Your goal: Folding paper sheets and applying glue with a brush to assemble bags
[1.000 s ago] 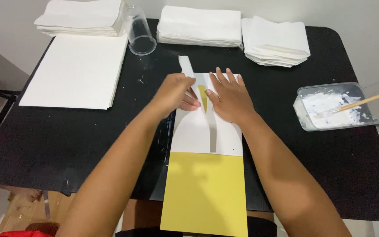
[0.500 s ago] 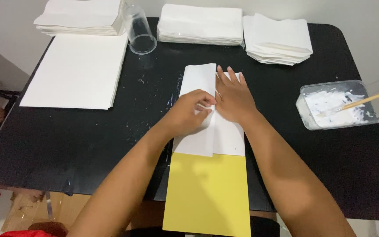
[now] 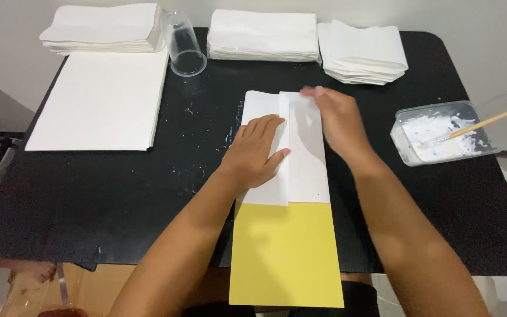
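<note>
Folded white paper (image 3: 300,147) lying on a yellow board (image 3: 286,252); left hand (image 3: 256,152) flat on its left flap — fingers spread, gripping nothing. Right hand (image 3: 338,123) pressed open along its right edge, blurred; a glue tray (image 3: 441,132) stands well right of the paper.

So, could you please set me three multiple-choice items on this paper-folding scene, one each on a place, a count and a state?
1. Where does the clear plastic tub of white paste stand?
A. At the right edge of the black table
B. On the yellow card
C. Beside the clear cup

2. How many stacks of folded white paper lie along the table's far edge?
A. One
B. Three
C. Five

3. How does the clear plastic cup stand?
A. Upright and full
B. Crushed flat
C. Tipped over on its side

Answers:
1. A: the tub sits right of the right hand, with a wooden stick in it.
2. B: one stack is left of the cup, two right of it.
3. C: its open mouth faces the camera.

The left hand presses the folded white sheet above the yellow card.
</note>
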